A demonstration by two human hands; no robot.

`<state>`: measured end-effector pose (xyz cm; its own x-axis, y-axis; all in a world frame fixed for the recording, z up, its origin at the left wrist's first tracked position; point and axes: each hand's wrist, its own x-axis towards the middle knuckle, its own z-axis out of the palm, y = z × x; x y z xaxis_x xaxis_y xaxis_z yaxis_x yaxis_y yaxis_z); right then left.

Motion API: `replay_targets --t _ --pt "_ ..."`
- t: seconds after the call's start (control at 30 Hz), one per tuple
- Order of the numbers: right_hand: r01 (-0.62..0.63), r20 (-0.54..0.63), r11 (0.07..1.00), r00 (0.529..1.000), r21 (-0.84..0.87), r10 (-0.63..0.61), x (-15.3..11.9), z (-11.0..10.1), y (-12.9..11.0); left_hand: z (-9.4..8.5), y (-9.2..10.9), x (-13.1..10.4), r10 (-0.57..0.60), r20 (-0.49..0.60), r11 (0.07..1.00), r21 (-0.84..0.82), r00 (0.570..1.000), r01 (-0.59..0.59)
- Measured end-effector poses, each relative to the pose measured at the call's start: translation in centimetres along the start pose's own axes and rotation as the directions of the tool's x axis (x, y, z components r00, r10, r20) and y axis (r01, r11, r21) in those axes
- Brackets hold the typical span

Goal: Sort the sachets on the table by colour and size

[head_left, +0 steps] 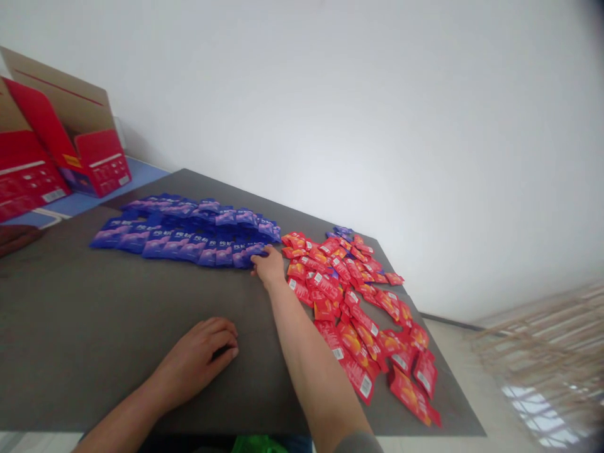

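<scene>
My right hand (270,265) reaches to the right end of the front row of blue packets, its fingers closed on the edge of the last blue packet (248,253). Overlapping blue packets (177,244) with pink pictures lie side by side in that row, with a second row (226,215) behind. My left hand (202,355) rests on the dark table (117,327), loosely curled, thumb apart from the fingers and nothing in it. To the right of my right forearm spreads a loose heap of red and orange packets (325,286).
Several blue packets (343,233) lie at the heap's far end. Open red cartons (111,163) stand at the back left on a blue surface (141,176). A blurred brown shape (19,239) is at the left edge. A white wall (330,113) rises behind the table.
</scene>
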<state>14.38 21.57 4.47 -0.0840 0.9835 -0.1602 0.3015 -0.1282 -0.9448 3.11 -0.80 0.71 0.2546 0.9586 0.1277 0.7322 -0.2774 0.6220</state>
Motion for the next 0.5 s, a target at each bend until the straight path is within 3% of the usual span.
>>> replay_targets --t 0.1,0.2,0.3,0.4,0.5 --pt "0.168 0.019 0.894 0.984 -0.416 -0.176 -0.3 -1.6 -0.1 0.0 -0.1 0.0 0.001 -0.005 1.000 0.003 1.000 -0.001" --pt "0.224 0.044 0.744 0.966 -0.629 -0.254 -1.1 -3.4 -0.8 0.1 -0.3 0.1 0.012 -0.013 1.000 0.009 1.000 -0.012" --pt "0.347 0.149 0.588 0.922 -0.731 -0.359 -2.3 -4.3 -1.2 0.1 -0.6 0.2 0.030 -0.023 0.999 0.018 0.999 -0.030" --pt "0.489 0.339 0.416 0.859 -0.766 -0.385 -3.6 -4.2 -0.9 0.1 -1.3 0.4 0.046 -0.029 0.998 0.033 0.999 -0.045" --pt "0.536 0.398 0.396 0.835 -0.746 -0.380 -3.7 -4.8 -0.9 0.2 -2.1 0.6 0.038 -0.034 0.998 0.056 0.999 -0.036"
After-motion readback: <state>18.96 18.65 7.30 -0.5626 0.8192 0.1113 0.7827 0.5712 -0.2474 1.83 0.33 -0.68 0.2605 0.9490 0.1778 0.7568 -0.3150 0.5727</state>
